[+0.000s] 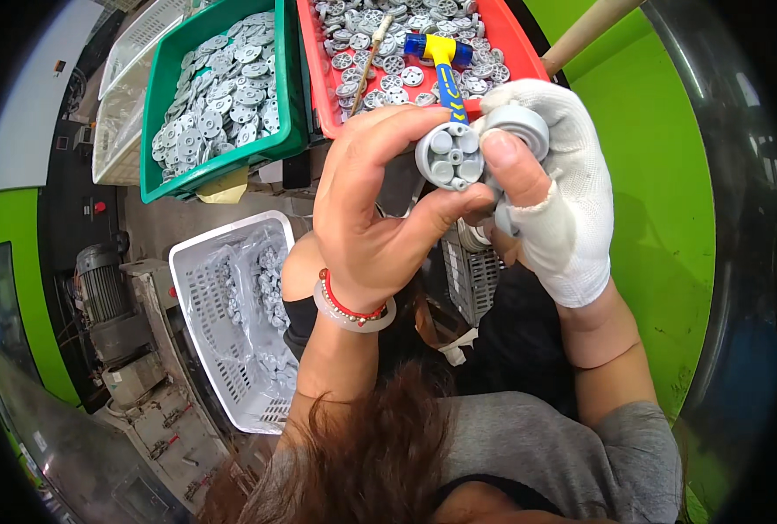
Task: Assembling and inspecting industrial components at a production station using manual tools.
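My left hand (372,205) is bare, with a red and a white bracelet at the wrist, and grips a round grey plastic part (448,157) with raised bosses between thumb and fingers. My right hand (552,199) wears a white fingerless glove and holds a second grey disc-shaped part (519,124), its bare thumb pressed beside the first part. The two parts touch edge to edge just in front of the red bin.
A red bin (518,45) of grey discs holds a blue-and-yellow mallet (442,61). A green bin (222,159) of similar discs sits to its left. A white perforated basket (205,301) with bagged parts stands lower left. A motor (102,284) is at far left. Green surface (659,192) on the right.
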The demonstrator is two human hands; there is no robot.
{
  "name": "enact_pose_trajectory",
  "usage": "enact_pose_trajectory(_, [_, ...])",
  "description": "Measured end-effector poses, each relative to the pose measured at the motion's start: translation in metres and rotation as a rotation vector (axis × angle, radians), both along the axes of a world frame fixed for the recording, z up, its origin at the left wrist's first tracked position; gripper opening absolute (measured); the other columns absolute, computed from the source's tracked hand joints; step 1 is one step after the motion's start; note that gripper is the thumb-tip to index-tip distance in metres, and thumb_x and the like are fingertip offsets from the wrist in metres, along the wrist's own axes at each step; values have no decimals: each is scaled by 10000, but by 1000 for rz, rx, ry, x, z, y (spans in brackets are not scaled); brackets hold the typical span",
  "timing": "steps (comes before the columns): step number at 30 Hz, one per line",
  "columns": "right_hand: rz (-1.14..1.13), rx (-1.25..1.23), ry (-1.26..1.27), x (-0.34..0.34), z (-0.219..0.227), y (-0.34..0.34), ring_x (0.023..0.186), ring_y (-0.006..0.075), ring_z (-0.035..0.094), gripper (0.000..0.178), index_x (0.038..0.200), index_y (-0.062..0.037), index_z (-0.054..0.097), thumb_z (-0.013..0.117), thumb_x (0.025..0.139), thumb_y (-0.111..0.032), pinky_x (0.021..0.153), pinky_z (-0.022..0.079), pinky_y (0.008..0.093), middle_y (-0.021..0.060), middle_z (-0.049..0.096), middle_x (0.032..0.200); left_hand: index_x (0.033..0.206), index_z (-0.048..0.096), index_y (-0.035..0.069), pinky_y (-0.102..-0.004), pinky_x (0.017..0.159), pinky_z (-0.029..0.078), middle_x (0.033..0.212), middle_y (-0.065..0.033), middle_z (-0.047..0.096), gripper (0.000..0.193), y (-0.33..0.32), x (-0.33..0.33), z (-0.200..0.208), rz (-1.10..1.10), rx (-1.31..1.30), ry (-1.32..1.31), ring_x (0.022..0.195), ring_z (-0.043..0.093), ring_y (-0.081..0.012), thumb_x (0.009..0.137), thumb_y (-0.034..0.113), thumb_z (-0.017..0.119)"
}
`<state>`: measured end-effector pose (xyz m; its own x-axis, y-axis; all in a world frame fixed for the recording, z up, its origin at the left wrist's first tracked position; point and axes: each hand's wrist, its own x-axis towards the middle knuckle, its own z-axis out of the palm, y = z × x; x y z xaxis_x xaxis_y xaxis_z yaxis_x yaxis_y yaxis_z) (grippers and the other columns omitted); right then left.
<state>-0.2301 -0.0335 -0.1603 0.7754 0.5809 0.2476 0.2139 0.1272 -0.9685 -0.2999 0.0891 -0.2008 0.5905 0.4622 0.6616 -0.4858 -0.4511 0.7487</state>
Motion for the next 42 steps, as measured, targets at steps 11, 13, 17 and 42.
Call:
enact_pose_trajectory(11, [129, -22, -150, 6, 2, -5, 872, 110, 533, 326, 1102, -2, 509, 633, 814, -90, 786, 434, 237, 61, 563, 987, 969, 606, -5, -309, 707, 484, 921, -116, 622, 455, 5, -4, 0, -17, 25, 21, 823, 595, -242, 573, 101, 802])
enact_pose_trajectory(13, [120, -76, -275, 10, 2, -5, 850, 113, 542, 352, 1093, -4, 511, 667, 789, -89, 777, 439, 235, 65, 574, 943, 993, 594, -23, -291, 742, 471, 941, -108, 613, 468, 8, -10, 6, -17, 124, 64, 839, 588, -209, 590, 99, 799])
enact_pose_trajectory(17, [135, -63, -231, 9, 4, -6, 844, 120, 549, 372, 1086, 2, 511, 686, 769, -87, 778, 446, 243, 70, 575, 935, 983, 606, -25, -275, 757, 458, 918, -93, 622, 481, 7, -12, 12, 39, 246, 89, 831, 586, -189, 563, 104, 801])
enact_pose_trajectory(42, [95, 43, -178, 7, 1, -7, 844, 148, 577, 319, 1082, 1, 487, 622, 795, -33, 758, 473, 265, 107, 591, 921, 1099, 549, -52, -263, 772, 458, 928, -101, 619, 492, 6, -16, 8, -42, 179, 117, 858, 582, -177, 677, 90, 758])
